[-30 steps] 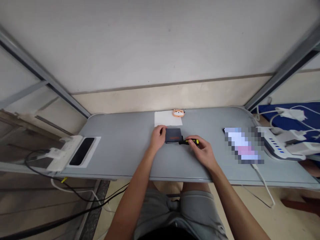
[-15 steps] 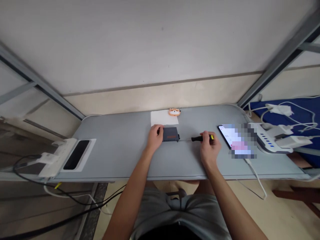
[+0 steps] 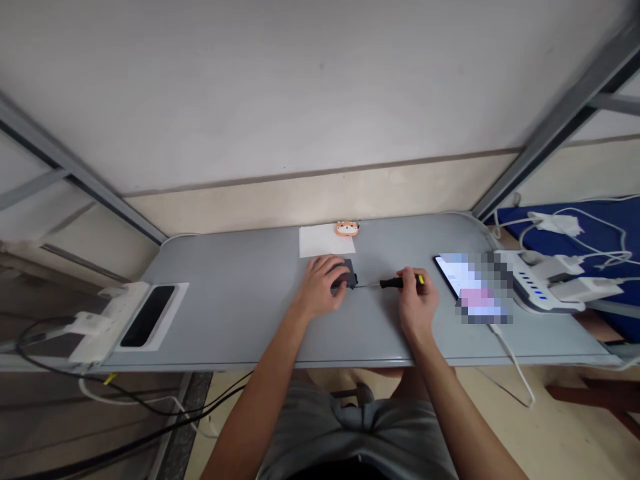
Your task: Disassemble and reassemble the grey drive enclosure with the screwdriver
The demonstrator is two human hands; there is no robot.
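On a smooth grey tabletop (image 3: 240, 287), the left hand (image 3: 324, 288) clasps a small dark-grey rectangular box (image 3: 351, 275), seemingly to steady it, while the right hand (image 3: 419, 300) closes around a black-and-yellow-handled, slim metal-shafted screwdriver (image 3: 391, 283), its long axis lying sideways, tip pointing left toward the box's right edge.

Left hand (image 3: 321, 288) palm down, fingers (image 3: 340, 272) bent, clasping; right hand (image 3: 418, 301) curled in grip; both forearms (image 3: 453, 390) angled inward.
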